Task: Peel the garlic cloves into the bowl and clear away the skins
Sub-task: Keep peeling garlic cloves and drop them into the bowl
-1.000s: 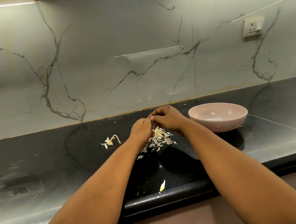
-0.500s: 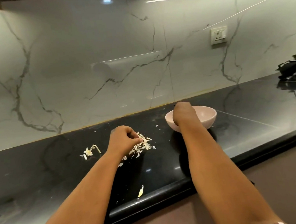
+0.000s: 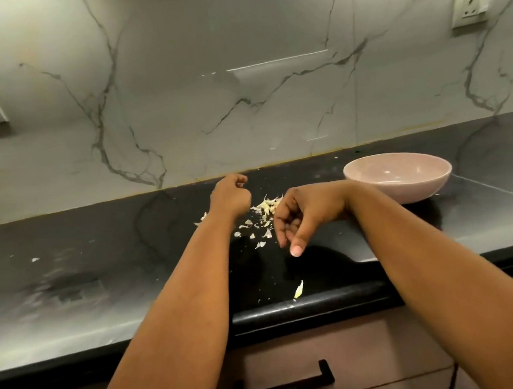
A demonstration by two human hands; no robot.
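Observation:
A pale pink bowl (image 3: 407, 192) stands on the black counter (image 3: 99, 274) at the right; its inside looks bare from here. A loose heap of garlic skins (image 3: 266, 207) lies between my hands. My left hand (image 3: 231, 197) hovers left of the heap with its back to the camera and its fingers curled tight; nothing shows in it. My right hand (image 3: 302, 218) hangs over the counter just right of the skins, palm toward me and fingers loosely curled, holding nothing. One skin sliver (image 3: 298, 288) lies near the counter's front edge.
A marble backsplash rises behind the counter, with a wall socket (image 3: 471, 7) at the upper right. A tiny scrap (image 3: 35, 259) lies far left. A drawer handle (image 3: 287, 381) shows below the counter edge. My left wrist hides most of a smaller scrap pile (image 3: 202, 217).
My right hand has come back from over the bowl to beside the skins, now hanging loose. My left hand lifted off the heap and moved slightly back. The camera swung left.

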